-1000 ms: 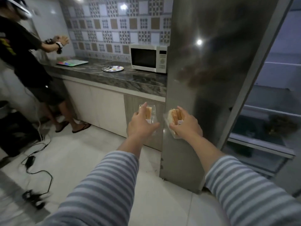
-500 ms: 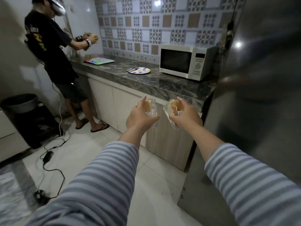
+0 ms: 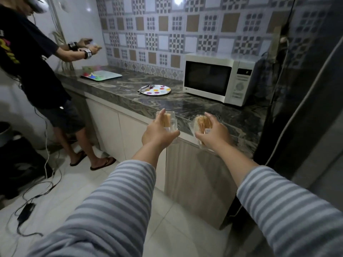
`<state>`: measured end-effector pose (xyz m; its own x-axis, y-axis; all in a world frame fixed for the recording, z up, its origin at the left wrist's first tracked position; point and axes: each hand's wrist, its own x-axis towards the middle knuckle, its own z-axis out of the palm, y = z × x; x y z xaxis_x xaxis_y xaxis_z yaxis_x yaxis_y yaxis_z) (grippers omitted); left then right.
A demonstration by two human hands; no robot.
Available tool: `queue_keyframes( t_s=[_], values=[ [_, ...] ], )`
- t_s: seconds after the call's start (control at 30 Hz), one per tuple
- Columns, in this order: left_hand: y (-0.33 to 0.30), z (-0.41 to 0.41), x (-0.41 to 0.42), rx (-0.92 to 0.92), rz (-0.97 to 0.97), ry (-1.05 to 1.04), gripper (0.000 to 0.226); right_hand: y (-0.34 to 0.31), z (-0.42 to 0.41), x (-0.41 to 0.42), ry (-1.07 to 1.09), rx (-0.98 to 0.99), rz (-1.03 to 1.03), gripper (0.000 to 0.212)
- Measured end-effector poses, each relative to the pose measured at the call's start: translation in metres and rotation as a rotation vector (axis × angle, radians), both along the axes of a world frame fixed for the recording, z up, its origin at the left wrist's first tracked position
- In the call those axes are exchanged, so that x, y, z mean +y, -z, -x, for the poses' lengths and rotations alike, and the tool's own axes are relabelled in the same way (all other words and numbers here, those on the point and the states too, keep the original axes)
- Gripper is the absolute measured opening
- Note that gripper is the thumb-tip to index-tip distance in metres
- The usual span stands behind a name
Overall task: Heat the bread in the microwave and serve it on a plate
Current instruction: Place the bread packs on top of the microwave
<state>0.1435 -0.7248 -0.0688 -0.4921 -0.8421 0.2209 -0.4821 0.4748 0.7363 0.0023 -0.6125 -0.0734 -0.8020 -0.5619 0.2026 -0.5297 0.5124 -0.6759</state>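
My left hand (image 3: pixel 157 133) grips a clear-wrapped bread packet (image 3: pixel 168 120), held upright over the counter's front edge. My right hand (image 3: pixel 213 135) holds a second wrapped bread packet (image 3: pixel 201 123), its sliced side facing up. A white microwave (image 3: pixel 217 78) with its door closed stands on the dark marble counter (image 3: pixel 185 106), beyond my hands to the right. Left of it lies a polka-dot plate (image 3: pixel 157 89) with metal tongs (image 3: pixel 146 87) resting on its left rim.
A dark fridge (image 3: pixel 306 89) fills the right side. Another person (image 3: pixel 37 71) in a black shirt stands at the counter's left end by a colourful tray (image 3: pixel 101 75). Cables and a power adapter (image 3: pixel 26 214) lie on the white tiled floor. White cabinet doors (image 3: pixel 118 130) are below the counter.
The view has swung left, away from the open fridge, and closer to the counter. Both hands still hold the bread packets, now over the counter's front edge.
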Motion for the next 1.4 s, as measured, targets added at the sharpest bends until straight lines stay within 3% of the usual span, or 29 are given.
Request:
queue_keyframes(
  t_s=[0.27, 0.5, 1.0, 1.17, 1.4],
  values=[
    [-0.023, 0.104, -0.152, -0.042, 0.053, 0.164, 0.088, -0.017, 0.088, -0.129, 0.141, -0.054, 0.064, 0.077],
    [-0.051, 0.224, -0.237, -0.007, 0.072, 0.303, 0.087, -0.040, 0.194, -0.187, 0.224, -0.030, 0.095, 0.075],
    [-0.153, 0.496, -0.334, 0.215, 0.118, 0.508, 0.090, -0.164, 0.420, -0.284, 0.348, 0.238, 0.163, 0.073],
    [-0.168, 0.561, -0.362, 0.163, 0.134, 0.542, 0.090, -0.191, 0.473, -0.314, 0.413, 0.248, 0.134, 0.073],
    [-0.167, 0.640, -0.397, 0.108, 0.126, 0.633, 0.089, -0.181, 0.539, -0.349, 0.556, 0.156, 0.033, 0.073]
  ],
)
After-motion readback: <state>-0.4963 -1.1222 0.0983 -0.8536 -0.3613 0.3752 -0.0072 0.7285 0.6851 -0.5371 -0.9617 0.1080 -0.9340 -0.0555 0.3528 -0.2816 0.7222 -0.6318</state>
